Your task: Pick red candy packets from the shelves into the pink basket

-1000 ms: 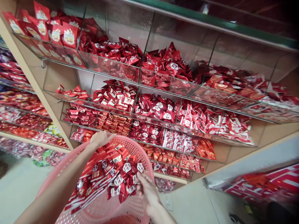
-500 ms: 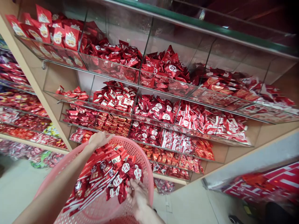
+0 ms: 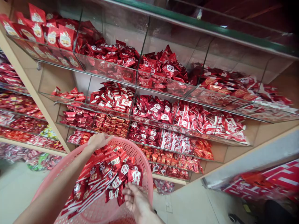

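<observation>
A pink perforated plastic basket [image 3: 133, 152] sits low in front of me, heaped with red foil packets [image 3: 105, 177] and long red-and-white packets. My left hand [image 3: 99, 140] grips the far rim of the basket, with my forearm running across it. My right hand [image 3: 136, 197] is at the near side of the heap, its curled fingertips on the red packets. I cannot tell whether those fingers hold a packet.
Glass-fronted display bins [image 3: 161, 93] in a wooden shelf unit [image 3: 35, 99] rise beyond the basket, stocked with red packets. More shelves of mixed packets stand at the left. A blurred red-and-white stack [image 3: 263, 183] lies at the lower right beside the pale floor [image 3: 16, 186].
My right hand has moved left along the heap, and the packets near it have shifted a little. The whole view has drifted slightly, while my left hand stays on the rim.
</observation>
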`<state>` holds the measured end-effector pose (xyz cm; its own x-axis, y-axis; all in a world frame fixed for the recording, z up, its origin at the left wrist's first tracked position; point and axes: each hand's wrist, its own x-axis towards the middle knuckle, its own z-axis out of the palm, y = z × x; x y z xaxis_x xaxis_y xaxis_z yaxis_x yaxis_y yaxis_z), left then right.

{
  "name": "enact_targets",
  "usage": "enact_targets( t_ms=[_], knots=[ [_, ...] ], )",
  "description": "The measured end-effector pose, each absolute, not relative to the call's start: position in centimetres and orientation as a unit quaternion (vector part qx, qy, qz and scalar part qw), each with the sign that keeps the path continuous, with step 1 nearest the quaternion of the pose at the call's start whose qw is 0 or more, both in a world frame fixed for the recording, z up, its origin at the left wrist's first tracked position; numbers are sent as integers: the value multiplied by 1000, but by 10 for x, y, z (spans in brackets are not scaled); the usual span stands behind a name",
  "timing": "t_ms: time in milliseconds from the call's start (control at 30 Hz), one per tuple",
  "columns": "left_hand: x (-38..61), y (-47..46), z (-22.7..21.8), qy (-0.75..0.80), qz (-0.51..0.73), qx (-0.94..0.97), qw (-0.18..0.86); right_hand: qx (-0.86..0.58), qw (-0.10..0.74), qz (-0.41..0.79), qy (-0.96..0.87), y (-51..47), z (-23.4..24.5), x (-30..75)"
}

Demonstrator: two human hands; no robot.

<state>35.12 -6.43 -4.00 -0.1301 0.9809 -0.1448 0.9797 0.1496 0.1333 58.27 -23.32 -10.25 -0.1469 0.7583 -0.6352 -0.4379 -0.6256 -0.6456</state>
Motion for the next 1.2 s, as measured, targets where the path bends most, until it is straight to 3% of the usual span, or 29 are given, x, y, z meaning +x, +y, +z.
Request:
enact_targets(
  t_ms=[133, 367, 500, 667, 833, 1200],
  knots=[
    [349, -63, -41, 752, 4, 652, 98, -494, 424, 715, -253, -213, -88, 598],
    [345, -64, -44, 755, 14, 649, 94, -512, 519, 517, -449, -111, -81, 635],
    [345, -67, -44, 762, 25, 639, 98, -617, 448, 359, -538, -46, -86, 640],
    [345, -71, -42, 769, 38, 629, 103, -619, 397, 239, -635, -4, -82, 630],
    [344, -75, -40, 771, 33, 629, 94, -568, 169, -59, -803, 16, -81, 619],
    [340, -81, -41, 782, 32, 615, 98, -509, 124, -116, -844, 30, -88, 630]
  ],
)
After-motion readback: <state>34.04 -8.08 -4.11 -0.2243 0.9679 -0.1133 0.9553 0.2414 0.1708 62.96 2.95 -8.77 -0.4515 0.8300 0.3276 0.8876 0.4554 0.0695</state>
